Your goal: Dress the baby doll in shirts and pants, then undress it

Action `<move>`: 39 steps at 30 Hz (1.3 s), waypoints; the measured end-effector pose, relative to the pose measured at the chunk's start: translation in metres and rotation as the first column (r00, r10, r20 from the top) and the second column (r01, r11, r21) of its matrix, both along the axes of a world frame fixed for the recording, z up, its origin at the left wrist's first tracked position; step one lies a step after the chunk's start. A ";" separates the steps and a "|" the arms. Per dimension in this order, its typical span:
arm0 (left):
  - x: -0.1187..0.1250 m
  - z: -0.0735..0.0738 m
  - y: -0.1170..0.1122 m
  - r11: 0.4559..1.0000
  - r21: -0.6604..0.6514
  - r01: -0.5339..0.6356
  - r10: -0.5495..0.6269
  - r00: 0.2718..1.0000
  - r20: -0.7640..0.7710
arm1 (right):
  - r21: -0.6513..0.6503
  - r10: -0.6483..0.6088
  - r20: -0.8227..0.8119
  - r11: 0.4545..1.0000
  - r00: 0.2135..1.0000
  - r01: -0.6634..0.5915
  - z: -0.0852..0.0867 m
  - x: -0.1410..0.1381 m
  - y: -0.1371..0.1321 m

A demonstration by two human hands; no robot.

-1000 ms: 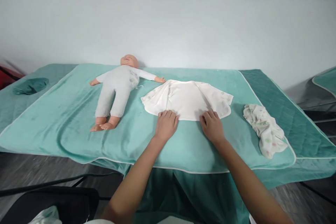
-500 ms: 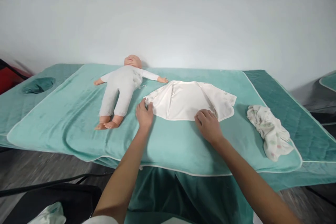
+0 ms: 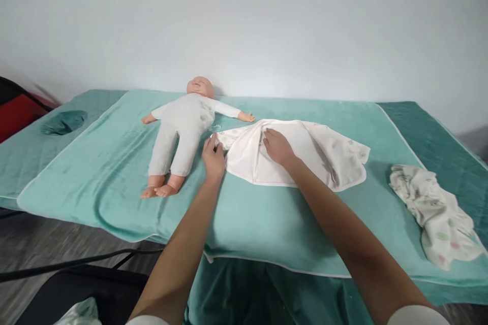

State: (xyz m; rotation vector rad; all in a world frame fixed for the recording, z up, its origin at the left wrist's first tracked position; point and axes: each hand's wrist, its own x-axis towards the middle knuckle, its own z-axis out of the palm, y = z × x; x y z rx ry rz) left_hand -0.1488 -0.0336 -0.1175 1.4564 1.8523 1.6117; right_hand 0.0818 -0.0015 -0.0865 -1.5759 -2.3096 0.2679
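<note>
A white baby shirt (image 3: 301, 144) with printed sleeves lies spread on the green mat, inside up. Its left sleeve end is pinched in my left hand (image 3: 214, 158), thumb and fingers closed on the cloth. My right hand (image 3: 280, 148) reaches over the shirt, fingers curled onto the fabric near the base of that same sleeve; its fingertips are partly hidden. Left of the shirt, a baby doll (image 3: 182, 121) with a white cloth body lies face up, arms spread. Its hand rests close to the shirt's upper left edge.
A crumpled printed white cloth (image 3: 436, 213) lies at the right of the green mat (image 3: 267, 228). The bed (image 3: 438, 134) stands against a white wall (image 3: 244, 40), with a face hole (image 3: 64, 123) at its left end. A black chair (image 3: 87, 292) is at lower left.
My right hand has moved from the shirt's lower right edge up and left to the left sleeve's base. My left hand stays at the sleeve end. The camera view has shifted slightly.
</note>
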 end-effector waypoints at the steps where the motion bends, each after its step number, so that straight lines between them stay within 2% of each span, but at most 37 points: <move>1: -0.001 0.000 0.004 1.000 0.015 -0.006 0.006 1.000 -0.009 | 0.008 0.000 0.000 1.000 1.000 0.000 -0.002 -0.002 0.007; 7: -0.007 -0.004 0.023 0.996 0.075 -0.049 0.053 0.997 -0.051 | 0.040 0.057 0.026 0.998 0.998 -0.058 -0.010 -0.001 0.020; 16: -0.009 -0.006 0.024 0.994 0.064 -0.083 0.068 0.974 0.217 | 0.042 -0.019 0.075 0.999 0.997 0.015 -0.011 -0.006 0.015; 21: -0.009 -0.008 0.025 0.995 0.096 -0.038 0.018 0.980 0.196 | 0.031 -0.061 0.115 0.998 0.991 0.058 -0.013 -0.012 0.003; 24: -0.008 -0.010 0.026 0.991 0.130 0.043 -0.059 0.990 0.127 | 0.033 -0.028 0.132 0.999 0.991 0.024 -0.014 -0.013 -0.009; 27: -0.008 -0.012 0.028 0.986 0.149 0.077 -0.097 0.986 0.134 | 0.026 0.018 0.138 0.999 0.990 -0.022 -0.011 -0.014 -0.024; 33: -0.011 -0.014 0.030 0.988 0.147 -0.041 0.020 0.990 0.142 | 0.003 0.103 0.114 0.995 0.988 -0.104 0.001 -0.019 -0.060; 39: -0.011 -0.012 0.030 0.988 0.140 -0.068 0.051 0.991 0.127 | -0.014 0.197 0.078 0.980 0.977 -0.196 0.002 -0.025 -0.120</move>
